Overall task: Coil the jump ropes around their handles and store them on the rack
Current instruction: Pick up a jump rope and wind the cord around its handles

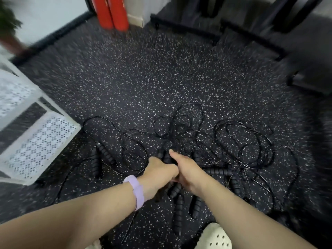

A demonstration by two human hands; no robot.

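Note:
Several black jump ropes [239, 141] lie tangled on the speckled black floor, their thin cords looping out ahead and to the right. Ribbed black handles lie among them, one pair at the left [105, 155] and more below my hands [178, 209]. My left hand [158, 174], with a lilac band on its wrist, and my right hand [186, 169] meet over the pile. Both grip a pair of ribbed handles [167, 159] held together, whose tips stick out beyond my fingers. The white perforated rack [38, 146] stands at the left.
Two red cylinders [111, 13] stand by the far wall. Black metal equipment frames [251, 35] cross the floor at the back right. A potted plant [9, 27] is at the far left. A white perforated shoe [213, 237] shows at the bottom edge.

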